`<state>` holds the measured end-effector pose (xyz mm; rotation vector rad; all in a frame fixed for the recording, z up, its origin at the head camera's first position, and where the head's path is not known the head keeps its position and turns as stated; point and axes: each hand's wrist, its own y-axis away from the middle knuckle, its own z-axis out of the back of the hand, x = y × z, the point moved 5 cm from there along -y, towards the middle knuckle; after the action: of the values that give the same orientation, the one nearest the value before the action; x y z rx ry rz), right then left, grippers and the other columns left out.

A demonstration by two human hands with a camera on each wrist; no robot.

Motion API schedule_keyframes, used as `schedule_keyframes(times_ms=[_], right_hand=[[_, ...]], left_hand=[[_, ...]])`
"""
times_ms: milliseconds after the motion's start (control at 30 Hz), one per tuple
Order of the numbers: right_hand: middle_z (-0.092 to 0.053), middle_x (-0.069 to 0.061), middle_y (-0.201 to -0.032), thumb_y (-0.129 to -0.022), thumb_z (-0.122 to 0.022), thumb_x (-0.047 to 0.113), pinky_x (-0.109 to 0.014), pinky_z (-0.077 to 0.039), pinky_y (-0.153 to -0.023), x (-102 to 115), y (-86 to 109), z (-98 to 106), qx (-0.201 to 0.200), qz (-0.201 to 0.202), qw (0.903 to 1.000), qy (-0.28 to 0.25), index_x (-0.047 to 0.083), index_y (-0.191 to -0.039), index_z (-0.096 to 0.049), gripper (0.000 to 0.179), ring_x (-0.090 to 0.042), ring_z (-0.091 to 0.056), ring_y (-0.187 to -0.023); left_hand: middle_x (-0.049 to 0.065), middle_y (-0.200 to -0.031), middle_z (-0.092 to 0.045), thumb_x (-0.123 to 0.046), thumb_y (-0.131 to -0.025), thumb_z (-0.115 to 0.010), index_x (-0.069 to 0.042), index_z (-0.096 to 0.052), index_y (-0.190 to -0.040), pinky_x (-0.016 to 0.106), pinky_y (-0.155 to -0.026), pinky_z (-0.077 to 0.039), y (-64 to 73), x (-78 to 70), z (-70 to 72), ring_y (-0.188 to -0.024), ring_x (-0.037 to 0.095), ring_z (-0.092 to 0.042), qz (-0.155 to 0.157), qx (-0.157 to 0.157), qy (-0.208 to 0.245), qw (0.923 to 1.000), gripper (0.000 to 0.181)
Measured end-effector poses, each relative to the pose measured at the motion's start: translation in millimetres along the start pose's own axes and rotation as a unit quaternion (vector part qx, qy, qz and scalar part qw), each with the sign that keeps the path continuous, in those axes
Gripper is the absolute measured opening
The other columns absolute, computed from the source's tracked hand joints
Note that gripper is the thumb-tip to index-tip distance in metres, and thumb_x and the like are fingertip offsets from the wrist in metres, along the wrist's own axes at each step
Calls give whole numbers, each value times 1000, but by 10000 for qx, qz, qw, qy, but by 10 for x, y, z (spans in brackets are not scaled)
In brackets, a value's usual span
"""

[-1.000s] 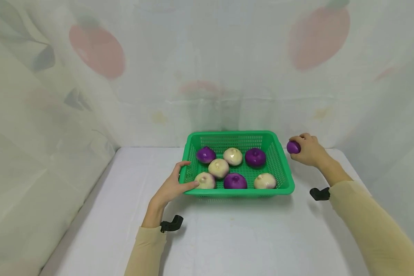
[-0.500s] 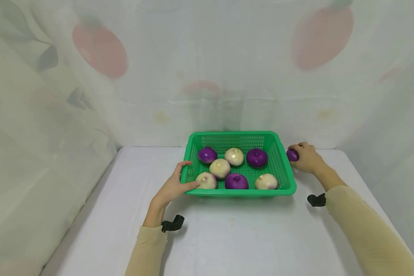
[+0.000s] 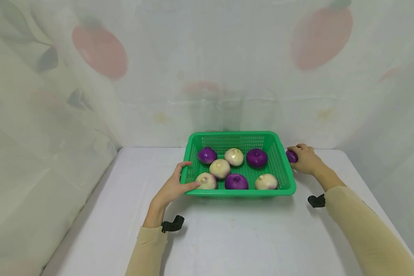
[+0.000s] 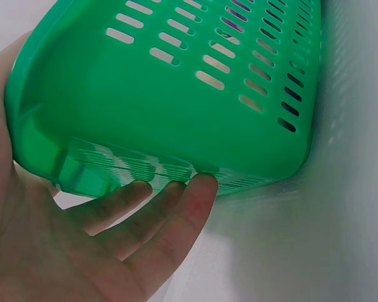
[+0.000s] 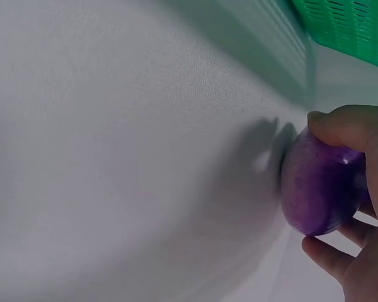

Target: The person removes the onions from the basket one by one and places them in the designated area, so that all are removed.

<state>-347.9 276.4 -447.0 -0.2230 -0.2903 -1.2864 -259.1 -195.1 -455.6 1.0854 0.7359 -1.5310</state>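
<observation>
A green plastic basket holds several onions, some purple and some cream-white. My left hand grips its front left corner, the thumb over the rim beside a cream onion. In the left wrist view the fingers lie against the basket's outer wall. On the other side, just right of the basket, my right hand holds a purple onion between thumb and fingers. This onion is low at the white tabletop, its shadow right beside it; in the head view the hand partly hides it.
The white-covered table ends at the back against a pale curtain with fruit prints. More curtain hangs on the left and right sides. A black wrist mount sits on each forearm.
My right hand has brought the purple onion down from above the table's back right to the tabletop beside the basket. The left hand stays on the corner.
</observation>
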Motion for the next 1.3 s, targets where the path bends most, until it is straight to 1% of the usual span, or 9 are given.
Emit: schedule_keyframes(times_ms=[200, 400, 567, 633, 767, 867, 1000, 1133, 1300], right_hand=[[-35, -39, -144, -92, -71, 26, -73, -42, -93, 45, 9, 93, 43, 44, 9999, 116, -1, -145, -46, 65, -60, -34, -127], [-35, -38, -145, -92, -69, 22, -76, -38, -95, 140, 3, 300, 67, 142, 9997, 213, -2, -146, -45, 64, -63, -31, -129], [-34, -38, -146, -93, -67, 19, -78, -35, -95, 242, 42, 507, -81, 241, 9996, 154, -3, -146, -44, 62, -64, -29, -131], [-34, -38, -146, -94, -65, 19, -78, -35, -94, 281, 68, 575, -145, 258, 9995, 113, -3, -146, -44, 60, -64, -29, -131], [-36, -36, -147, -97, -62, 21, -78, -37, -92, 353, 110, 694, -299, 224, 9993, 42, -2, -145, -45, 56, -61, -31, -133], [-37, -36, -147, -98, -59, 23, -78, -38, -91, 406, 140, 771, -407, 186, 9990, 43, -2, -145, -46, 55, -60, -32, -133], [-41, -35, -145, -99, -59, 23, -77, -38, -92, 476, 182, 845, -608, 279, 9977, 91, -3, -143, -48, 52, -59, -35, -132], [-44, -33, -142, -98, -61, 20, -74, -38, -95, 551, 222, 886, -827, 424, 9957, 59, -2, -140, -51, 49, -57, -38, -131], [-46, -30, -143, -98, -63, 19, -73, -37, -98, 687, 265, 928, -873, 448, 9952, -31, -1, -139, -54, 47, -53, -39, -133]], left_hand=[[15, -155, -32, -46, -85, -82, -37, -29, -151, 60, -107, -34, 11, -22, -5, -131, 35, -43, 6, -39, -54, 10000, 85], [15, -155, -32, -46, -85, -81, -35, -28, -152, 60, -107, -35, 9, -16, -5, -131, 35, -42, 8, -14, -117, 9999, 86], [16, -153, -35, -45, -86, -81, -34, -28, -152, 58, -105, -37, 11, -29, -2, -128, 35, -45, -12, -4, -82, 10000, 85], [16, -154, -34, -46, -86, -81, -34, -28, -152, 58, -106, -36, 12, -30, 0, -129, 35, -44, -13, -4, -88, 10000, 85], [15, -156, -31, -46, -86, -81, -35, -28, -152, 60, -107, -34, 17, -32, 0, -132, 36, -42, 17, -10, -102, 9999, 85], [16, -155, -32, -45, -86, -81, -35, -28, -152, 60, -107, -35, 17, -38, -1, -131, 36, -42, 35, -19, -96, 9999, 85], [17, -152, -35, -43, -87, -80, -36, -28, -152, 57, -105, -37, 10, -44, -2, -127, 36, -45, 45, -19, -81, 10000, 83], [18, -152, -36, -44, -86, -81, -36, -29, -151, 57, -104, -38, -3, -29, -1, -125, 35, -47, 37, -31, -84, 10000, 84], [15, -154, -34, -47, -86, -81, -36, -29, -151, 59, -105, -36, -14, 2, -1, -128, 36, -44, 39, -34, -112, 9999, 84]])
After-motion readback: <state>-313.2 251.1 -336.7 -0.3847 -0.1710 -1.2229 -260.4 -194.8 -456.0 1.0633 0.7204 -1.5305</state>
